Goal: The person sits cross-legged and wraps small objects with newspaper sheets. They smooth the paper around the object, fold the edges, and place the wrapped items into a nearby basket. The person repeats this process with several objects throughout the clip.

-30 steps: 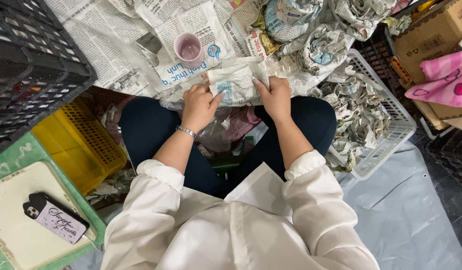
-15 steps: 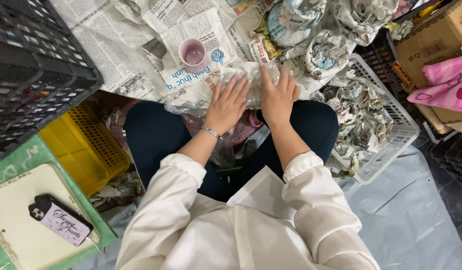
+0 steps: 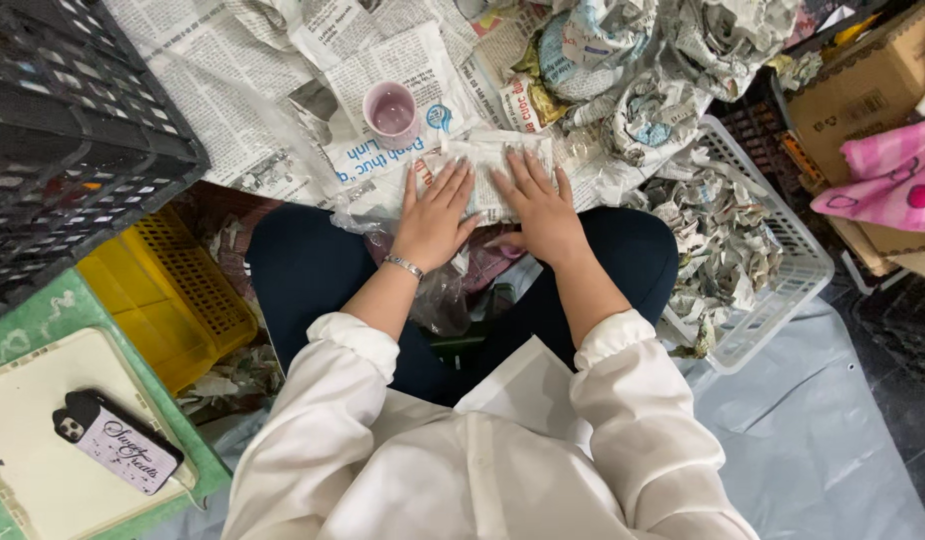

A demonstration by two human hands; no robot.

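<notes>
While both hands [image 3: 488, 205] lie flat, fingers spread, they press a crinkled newspaper bundle [image 3: 488, 165].

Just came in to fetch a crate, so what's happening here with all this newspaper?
A seated person presses both hands flat on a newspaper-wrapped bundle: left hand and right hand side by side. A small pink cup stands unwrapped on the spread newspaper just beyond. Wrapped bundles fill the white basket to the right.
</notes>
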